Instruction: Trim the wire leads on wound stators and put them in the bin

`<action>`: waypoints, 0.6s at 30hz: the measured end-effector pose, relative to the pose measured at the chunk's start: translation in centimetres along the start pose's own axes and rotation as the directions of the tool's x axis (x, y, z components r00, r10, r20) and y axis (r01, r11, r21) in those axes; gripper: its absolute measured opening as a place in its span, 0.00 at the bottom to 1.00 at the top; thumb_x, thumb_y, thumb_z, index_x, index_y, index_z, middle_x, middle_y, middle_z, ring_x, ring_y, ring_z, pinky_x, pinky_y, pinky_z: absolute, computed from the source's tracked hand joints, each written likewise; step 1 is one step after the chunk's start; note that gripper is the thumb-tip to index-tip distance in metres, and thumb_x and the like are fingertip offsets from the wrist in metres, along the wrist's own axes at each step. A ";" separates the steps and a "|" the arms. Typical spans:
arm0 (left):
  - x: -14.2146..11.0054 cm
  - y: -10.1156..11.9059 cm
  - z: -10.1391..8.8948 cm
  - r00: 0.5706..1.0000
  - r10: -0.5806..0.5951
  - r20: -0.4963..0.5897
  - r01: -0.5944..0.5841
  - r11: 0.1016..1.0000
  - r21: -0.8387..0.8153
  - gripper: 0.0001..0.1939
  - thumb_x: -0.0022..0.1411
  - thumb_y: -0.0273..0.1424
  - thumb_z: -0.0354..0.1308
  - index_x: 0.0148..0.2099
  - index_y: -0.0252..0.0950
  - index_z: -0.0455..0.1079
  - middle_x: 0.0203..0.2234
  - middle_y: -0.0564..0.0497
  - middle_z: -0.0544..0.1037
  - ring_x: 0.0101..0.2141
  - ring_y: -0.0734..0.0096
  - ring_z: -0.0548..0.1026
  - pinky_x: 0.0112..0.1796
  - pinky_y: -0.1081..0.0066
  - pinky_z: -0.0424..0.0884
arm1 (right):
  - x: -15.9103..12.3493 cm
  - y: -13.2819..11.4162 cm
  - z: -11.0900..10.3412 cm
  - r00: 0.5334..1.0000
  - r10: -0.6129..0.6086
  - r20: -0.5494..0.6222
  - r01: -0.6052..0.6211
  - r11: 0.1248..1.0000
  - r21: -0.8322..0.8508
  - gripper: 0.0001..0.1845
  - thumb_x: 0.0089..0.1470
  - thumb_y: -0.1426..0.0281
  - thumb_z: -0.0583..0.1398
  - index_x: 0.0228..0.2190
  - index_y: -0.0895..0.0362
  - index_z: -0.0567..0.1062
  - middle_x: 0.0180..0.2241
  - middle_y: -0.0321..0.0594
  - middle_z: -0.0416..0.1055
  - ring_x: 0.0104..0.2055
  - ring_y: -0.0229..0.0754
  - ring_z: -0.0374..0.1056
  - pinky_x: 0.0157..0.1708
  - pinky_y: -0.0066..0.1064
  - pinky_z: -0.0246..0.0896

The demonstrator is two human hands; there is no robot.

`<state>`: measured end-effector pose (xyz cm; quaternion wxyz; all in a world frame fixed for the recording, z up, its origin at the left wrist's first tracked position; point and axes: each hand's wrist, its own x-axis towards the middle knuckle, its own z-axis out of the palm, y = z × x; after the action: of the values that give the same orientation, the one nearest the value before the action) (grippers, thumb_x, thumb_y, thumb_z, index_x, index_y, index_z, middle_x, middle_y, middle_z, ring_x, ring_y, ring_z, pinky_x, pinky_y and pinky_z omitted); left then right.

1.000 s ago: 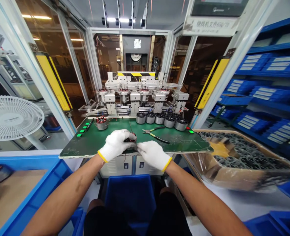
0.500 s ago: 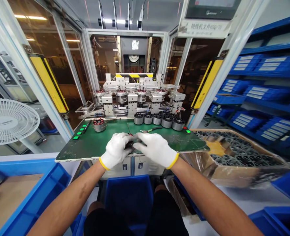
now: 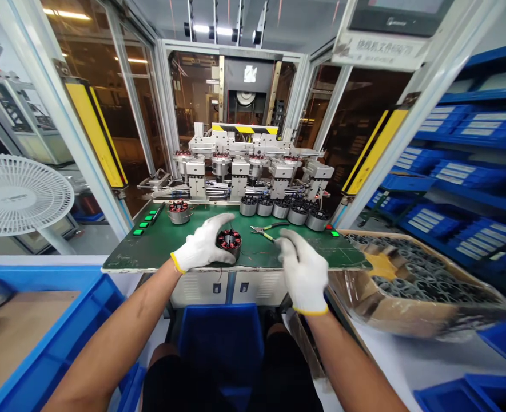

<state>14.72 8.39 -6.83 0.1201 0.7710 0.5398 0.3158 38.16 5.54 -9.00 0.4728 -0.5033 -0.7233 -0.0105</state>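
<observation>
A wound stator [image 3: 228, 242] with copper-red windings and a black core stands near the front of the green bench top. My left hand [image 3: 203, 243], in a white glove with a yellow cuff, curves round its left side, fingers behind and thumb in front. Wire ends hang at the stator's front. My right hand [image 3: 303, 266], gloved alike and slightly blurred, is off the stator, its fingers loosely bent with nothing visible in them. Just beyond its fingertips lie cutting pliers [image 3: 263, 231] with green-and-black handles; whether it touches them I cannot tell.
Another wound stator [image 3: 179, 212] sits at the bench's back left. Several unwound stators [image 3: 298, 214] line the back right, before the winding machine [image 3: 239, 177]. An open box of grey parts [image 3: 424, 269] is at right, a blue bin [image 3: 220, 337] below, a white fan [image 3: 19, 197] at left.
My right hand has left the stator and moved right and down towards the pliers. My left hand stays on the stator, which now shows its top. The camera view has shifted slightly.
</observation>
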 end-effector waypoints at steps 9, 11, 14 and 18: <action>0.4 -1.6 2.4 0.997 -0.072 0.039 0.075 0.993 -0.091 0.37 0.42 0.40 0.65 0.57 0.44 0.62 0.47 0.51 0.74 0.45 0.58 0.74 0.47 0.62 0.69 | -5.0 -6.0 4.5 0.786 -0.480 0.391 0.576 0.798 -0.178 0.25 0.60 0.65 0.48 0.57 0.56 0.63 0.59 0.49 0.60 0.27 0.39 0.68 0.25 0.32 0.62; 0.2 -1.4 2.6 0.995 -0.096 0.017 0.097 0.993 -0.066 0.34 0.45 0.37 0.62 0.57 0.44 0.62 0.47 0.49 0.74 0.46 0.57 0.73 0.49 0.62 0.69 | -3.6 -5.1 5.9 0.860 -0.364 0.358 0.468 0.841 -0.270 0.26 0.61 0.65 0.47 0.59 0.57 0.60 0.61 0.51 0.56 0.29 0.39 0.69 0.28 0.31 0.62; -0.1 -1.1 2.6 0.991 -0.134 -0.007 0.133 0.990 -0.053 0.35 0.44 0.37 0.62 0.57 0.44 0.62 0.47 0.49 0.74 0.47 0.57 0.73 0.48 0.62 0.69 | -1.7 -3.9 6.9 0.932 -0.227 0.284 0.331 0.853 -0.403 0.26 0.62 0.67 0.45 0.60 0.58 0.58 0.63 0.51 0.52 0.31 0.40 0.69 0.30 0.31 0.61; -0.2 -0.8 2.6 0.987 -0.160 -0.014 0.159 0.985 -0.061 0.37 0.41 0.41 0.65 0.56 0.45 0.62 0.46 0.50 0.75 0.45 0.57 0.75 0.47 0.63 0.71 | -0.8 -4.0 7.0 0.968 -0.072 0.242 0.195 0.821 -0.537 0.26 0.62 0.68 0.44 0.60 0.62 0.56 0.61 0.58 0.54 0.37 0.45 0.68 0.33 0.33 0.60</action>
<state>15.73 8.92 -9.33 0.1629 0.7185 0.5913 0.3281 30.55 6.47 -11.58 0.2246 -0.5649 -0.7684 -0.2001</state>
